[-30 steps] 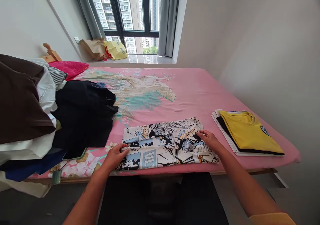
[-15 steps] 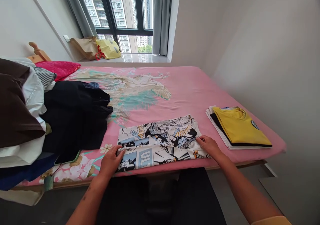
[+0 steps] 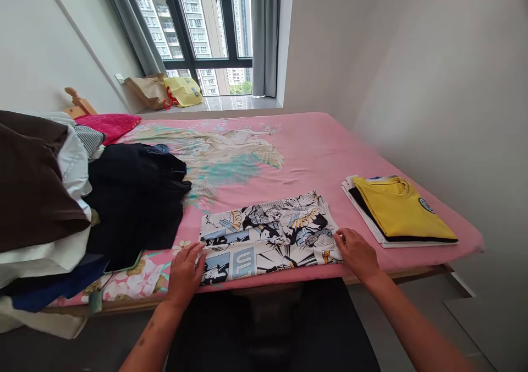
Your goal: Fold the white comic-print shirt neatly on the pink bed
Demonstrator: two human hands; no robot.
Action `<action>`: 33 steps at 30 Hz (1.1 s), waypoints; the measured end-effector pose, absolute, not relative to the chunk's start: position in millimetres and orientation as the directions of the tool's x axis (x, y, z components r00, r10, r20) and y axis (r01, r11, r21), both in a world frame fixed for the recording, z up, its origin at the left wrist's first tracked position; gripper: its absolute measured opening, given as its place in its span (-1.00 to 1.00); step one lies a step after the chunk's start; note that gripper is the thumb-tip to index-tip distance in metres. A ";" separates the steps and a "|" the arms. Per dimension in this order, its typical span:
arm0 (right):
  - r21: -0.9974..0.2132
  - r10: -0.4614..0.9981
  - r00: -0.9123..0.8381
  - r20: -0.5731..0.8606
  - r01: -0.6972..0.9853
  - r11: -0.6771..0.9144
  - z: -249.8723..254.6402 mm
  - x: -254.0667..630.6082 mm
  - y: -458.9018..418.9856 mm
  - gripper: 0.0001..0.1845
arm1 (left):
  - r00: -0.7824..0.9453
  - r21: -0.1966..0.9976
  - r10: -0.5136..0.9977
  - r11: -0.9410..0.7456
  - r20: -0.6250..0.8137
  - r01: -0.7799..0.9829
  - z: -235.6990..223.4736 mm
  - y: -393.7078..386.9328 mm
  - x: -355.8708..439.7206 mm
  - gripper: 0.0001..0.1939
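A folded comic-print garment [image 3: 268,237], white with black, blue and orange figures, lies on the near edge of the bed. My left hand [image 3: 185,270] rests at its left edge, fingers stretched out and thumb apart. At the opposite edge, my right hand [image 3: 358,253] lies with its fingers stretched over the side of the cloth. Both hands touch the garment without a visible grip. To the right of my right hand is a stack of folded clothes, topped by a yellow T-shirt [image 3: 396,209] with a round dark badge.
A heap of loose clothes, with a black garment [image 3: 136,196] and a brown one [image 3: 37,185], covers the bed's left side. The pink bedsheet [image 3: 313,157] spreads behind. Paper and yellow bags [image 3: 183,91] stand on the windowsill. A wall runs along the right.
My right hand has moved slightly outward, and its fingers now lie over the garment's right edge. My left hand stays at the left edge. The whole view has shifted a little.
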State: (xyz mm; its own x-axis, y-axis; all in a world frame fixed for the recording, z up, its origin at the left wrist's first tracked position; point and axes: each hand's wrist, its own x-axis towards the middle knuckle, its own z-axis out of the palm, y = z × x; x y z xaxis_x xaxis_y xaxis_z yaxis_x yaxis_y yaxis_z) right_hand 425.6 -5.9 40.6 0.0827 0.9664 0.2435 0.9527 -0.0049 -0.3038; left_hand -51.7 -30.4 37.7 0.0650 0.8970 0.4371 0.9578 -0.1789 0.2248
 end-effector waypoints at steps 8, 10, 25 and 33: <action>-0.233 0.877 -0.380 0.295 0.861 0.452 10.5 370.6 -3.8 -0.49 | 0.217 0.154 0.975 -0.220 0.040 0.963 32.0 -54.4 -20.3 -0.47; -0.161 0.899 -0.370 0.235 0.897 0.412 -7.2 363.9 0.4 -0.44 | 0.145 0.152 0.989 -0.143 -0.001 0.978 26.3 -53.3 -22.1 -0.40; -0.302 0.763 -0.579 0.288 0.701 0.646 61.4 243.8 -19.8 -0.45 | -0.162 0.442 0.950 0.029 0.266 0.896 -5.9 -27.7 -84.6 -0.49; -0.483 0.717 -0.667 0.202 0.569 0.666 54.0 90.9 9.0 -0.42 | 0.076 0.301 0.986 -0.118 0.145 0.946 1.2 -38.9 -111.7 -0.52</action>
